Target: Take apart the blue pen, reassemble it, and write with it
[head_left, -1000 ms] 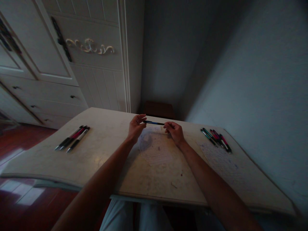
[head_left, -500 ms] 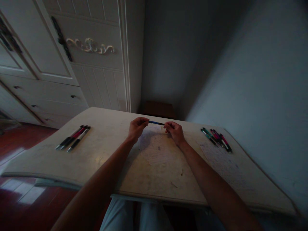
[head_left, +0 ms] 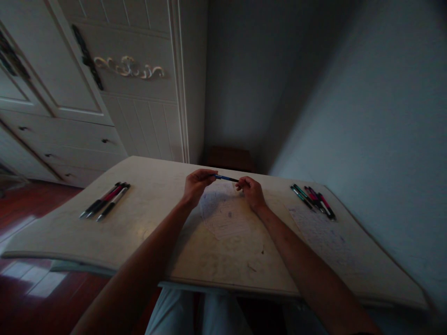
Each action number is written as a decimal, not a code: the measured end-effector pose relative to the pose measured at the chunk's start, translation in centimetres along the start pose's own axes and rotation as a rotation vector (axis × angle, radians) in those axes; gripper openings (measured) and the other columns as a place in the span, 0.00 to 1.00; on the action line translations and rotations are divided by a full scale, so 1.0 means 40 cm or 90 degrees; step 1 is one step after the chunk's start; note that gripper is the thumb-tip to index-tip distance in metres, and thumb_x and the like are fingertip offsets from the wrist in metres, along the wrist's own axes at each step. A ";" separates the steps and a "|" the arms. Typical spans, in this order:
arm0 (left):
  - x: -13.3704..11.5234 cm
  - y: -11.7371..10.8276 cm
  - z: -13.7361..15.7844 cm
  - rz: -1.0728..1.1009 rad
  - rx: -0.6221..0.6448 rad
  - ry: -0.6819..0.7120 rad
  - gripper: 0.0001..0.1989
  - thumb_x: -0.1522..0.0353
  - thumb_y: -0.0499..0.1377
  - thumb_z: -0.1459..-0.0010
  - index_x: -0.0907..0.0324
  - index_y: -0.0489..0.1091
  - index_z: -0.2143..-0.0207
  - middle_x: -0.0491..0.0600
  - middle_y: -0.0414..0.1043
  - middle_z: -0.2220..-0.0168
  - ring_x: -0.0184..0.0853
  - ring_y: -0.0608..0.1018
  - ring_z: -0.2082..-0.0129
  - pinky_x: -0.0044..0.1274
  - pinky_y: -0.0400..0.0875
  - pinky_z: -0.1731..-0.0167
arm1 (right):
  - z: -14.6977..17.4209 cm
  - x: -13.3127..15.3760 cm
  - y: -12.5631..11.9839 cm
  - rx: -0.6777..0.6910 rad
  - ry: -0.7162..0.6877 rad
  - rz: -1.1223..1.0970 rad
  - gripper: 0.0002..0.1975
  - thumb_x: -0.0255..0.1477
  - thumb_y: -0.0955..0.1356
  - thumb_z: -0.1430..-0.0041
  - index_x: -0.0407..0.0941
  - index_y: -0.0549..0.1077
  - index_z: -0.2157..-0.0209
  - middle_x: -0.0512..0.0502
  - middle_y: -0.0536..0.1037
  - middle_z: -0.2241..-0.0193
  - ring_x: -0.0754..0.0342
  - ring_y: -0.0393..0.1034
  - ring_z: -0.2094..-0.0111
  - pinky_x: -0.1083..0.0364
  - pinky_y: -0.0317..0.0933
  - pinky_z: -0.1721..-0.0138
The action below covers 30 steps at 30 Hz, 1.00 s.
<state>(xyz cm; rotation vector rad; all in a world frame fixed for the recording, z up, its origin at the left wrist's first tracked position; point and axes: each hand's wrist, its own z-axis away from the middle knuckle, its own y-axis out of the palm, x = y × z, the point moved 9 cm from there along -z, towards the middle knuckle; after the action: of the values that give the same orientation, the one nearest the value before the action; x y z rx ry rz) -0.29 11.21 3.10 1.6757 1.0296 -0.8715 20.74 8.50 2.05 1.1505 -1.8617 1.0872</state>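
A thin blue pen (head_left: 226, 177) is held level just above the pale table (head_left: 146, 223), over a scribbled sheet of paper (head_left: 226, 214). My left hand (head_left: 194, 185) pinches its left end with closed fingers. My right hand (head_left: 250, 191) grips its right end. The two hands are a short span apart at the table's far middle.
Three dark pens (head_left: 104, 201) lie together on the table's left side. Several coloured pens (head_left: 313, 200) lie at the right by another scribbled sheet (head_left: 317, 228). A white cabinet (head_left: 115, 79) stands behind, a wall (head_left: 366, 116) runs along the right, and red wood floor (head_left: 24, 204) shows at left.
My left fingers, spread around the pen's end a second ago, have closed on it. Both hands have stayed nearly where they were.
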 end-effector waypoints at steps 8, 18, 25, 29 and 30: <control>-0.007 -0.002 -0.003 0.032 0.010 0.013 0.13 0.70 0.70 0.59 0.62 0.77 0.68 0.52 0.78 0.64 0.31 0.78 0.66 0.24 0.71 0.62 | 0.012 0.000 0.034 0.098 0.048 -0.094 0.14 0.39 0.68 0.46 0.44 0.73 0.77 0.46 0.76 0.77 0.55 0.69 0.74 0.54 0.62 0.67; -0.020 0.017 0.003 0.068 0.044 0.006 0.13 0.70 0.70 0.59 0.61 0.76 0.68 0.52 0.78 0.63 0.30 0.76 0.67 0.22 0.70 0.66 | 0.018 -0.014 0.049 0.063 0.154 -0.243 0.24 0.52 0.69 0.51 0.45 0.64 0.80 0.50 0.69 0.84 0.58 0.61 0.83 0.57 0.57 0.79; -0.035 0.028 0.010 0.124 0.053 -0.019 0.12 0.71 0.70 0.59 0.61 0.75 0.69 0.50 0.77 0.65 0.29 0.75 0.67 0.21 0.69 0.66 | 0.033 -0.005 0.057 0.056 0.176 -0.273 0.25 0.50 0.68 0.48 0.46 0.60 0.81 0.53 0.64 0.87 0.59 0.59 0.86 0.58 0.54 0.82; -0.029 0.024 0.009 0.152 0.044 -0.026 0.11 0.71 0.69 0.58 0.60 0.75 0.69 0.49 0.76 0.64 0.28 0.75 0.67 0.21 0.69 0.65 | 0.040 -0.002 0.073 0.072 0.195 -0.276 0.26 0.51 0.68 0.47 0.45 0.60 0.82 0.53 0.64 0.88 0.58 0.61 0.87 0.58 0.53 0.83; -0.024 0.019 0.007 0.155 0.032 -0.031 0.12 0.70 0.69 0.57 0.60 0.74 0.68 0.49 0.77 0.63 0.28 0.76 0.66 0.21 0.69 0.65 | 0.041 0.000 0.077 0.077 0.199 -0.274 0.26 0.52 0.68 0.48 0.45 0.61 0.82 0.52 0.65 0.88 0.58 0.62 0.87 0.58 0.54 0.83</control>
<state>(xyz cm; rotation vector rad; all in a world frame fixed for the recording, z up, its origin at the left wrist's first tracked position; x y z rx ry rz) 0.01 10.58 4.14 1.7702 0.7565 -0.7786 17.74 7.80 0.44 1.2904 -1.2504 1.0648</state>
